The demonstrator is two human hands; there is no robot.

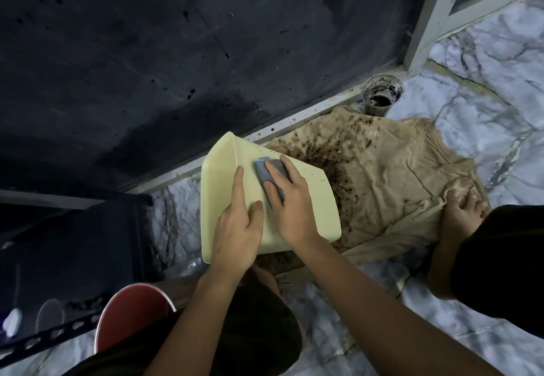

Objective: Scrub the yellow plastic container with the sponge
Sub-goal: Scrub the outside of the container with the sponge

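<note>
Forearms: two bare arms reach in from the bottom edge toward the yellow container.
Wall: dark, spattered with black specks, running along the far side behind a pale ledge.
Floor (485, 87): marble-patterned tiles, grey-white with dark veins.
Cloth (391, 175): tan, crumpled, spread on the floor, heavily stained with dark brown spots; a bare foot (459, 216) rests on its right edge.
Yellow container (312, 199): pale yellow plastic, turned on its side above the cloth's left part, its flat outer faces toward the camera, a few dark specks on the upper right face.
Red bucket (132, 316): lower left, only its outer wall and pale rim show; contents hidden.
Left hand (235, 228): fingers straight and spread, flat against the container's left face, steadying it.
Right hand (290, 201): fingers extended, pressing the sponge onto the container's upper face.
Sponge (266, 169): blue-grey, under the right hand's fingers, lying on the container.
Cup (381, 94): clear plastic, by the door frame, smeared inside with dark residue.
Writing: none readable.
</note>
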